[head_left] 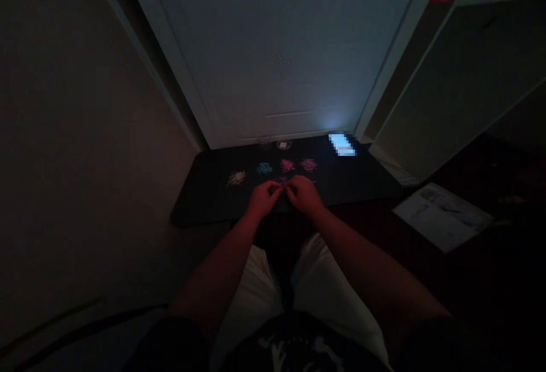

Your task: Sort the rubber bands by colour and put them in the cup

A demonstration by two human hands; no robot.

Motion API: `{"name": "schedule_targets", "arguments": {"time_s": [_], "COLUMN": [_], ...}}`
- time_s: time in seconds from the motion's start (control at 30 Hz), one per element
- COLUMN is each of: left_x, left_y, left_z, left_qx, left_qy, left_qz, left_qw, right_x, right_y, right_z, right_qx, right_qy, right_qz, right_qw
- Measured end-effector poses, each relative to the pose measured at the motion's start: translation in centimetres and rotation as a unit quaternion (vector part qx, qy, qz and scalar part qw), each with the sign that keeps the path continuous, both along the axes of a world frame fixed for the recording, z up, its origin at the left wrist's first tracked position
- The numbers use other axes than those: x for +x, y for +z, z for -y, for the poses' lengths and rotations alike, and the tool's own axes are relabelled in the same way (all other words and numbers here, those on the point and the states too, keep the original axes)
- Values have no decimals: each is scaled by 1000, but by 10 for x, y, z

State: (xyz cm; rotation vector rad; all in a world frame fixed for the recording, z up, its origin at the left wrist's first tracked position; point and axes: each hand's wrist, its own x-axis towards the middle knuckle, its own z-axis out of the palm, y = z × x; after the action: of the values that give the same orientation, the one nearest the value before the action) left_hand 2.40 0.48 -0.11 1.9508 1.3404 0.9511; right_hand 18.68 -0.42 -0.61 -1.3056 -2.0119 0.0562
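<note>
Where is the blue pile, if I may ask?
In the head view, the blue pile lies beyond the left hand, right of the pale pile and left of a pink pile.

White print [279, 354] on dark shirt [298, 326] illegible; lit screen [342, 144] pixelated, nothing readable

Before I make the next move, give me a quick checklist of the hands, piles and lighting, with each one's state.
1. Left hand and right hand close together over the dark tabletop: ok.
2. Grip on a small piece: cannot tell, too dim.
3. Pale pile apart from blue pile: ok.
4. Blue pile apart from the middle pink pile: ok.
5. Purplish pile by the fingertips fully visible: not ok, hands partly cover it.
6. Lighting: not ok, scene dark despite the bright screen.
</note>
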Motion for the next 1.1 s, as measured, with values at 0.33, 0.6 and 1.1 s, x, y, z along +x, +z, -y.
{"name": "schedule_targets", "arguments": {"time_s": [0.33,0.6,1.1], "left_x": [1,1,0], "left_y": [3,3,3], "left_z": [2,3,1], "left_qx": [14,13,17], "left_qy": [13,16,3], "left_qz": [-12,-22,-46], "left_qw": [1000,1000,999], "right_x": [0,0,0], "right_y": [2,2,1], "right_z": [0,0,1], "right_qx": [-12,-9,-7], "right_qy": [-3,0,28], "right_qz": [-8,-16,-23], "right_qw": [1000,1000,999]}}
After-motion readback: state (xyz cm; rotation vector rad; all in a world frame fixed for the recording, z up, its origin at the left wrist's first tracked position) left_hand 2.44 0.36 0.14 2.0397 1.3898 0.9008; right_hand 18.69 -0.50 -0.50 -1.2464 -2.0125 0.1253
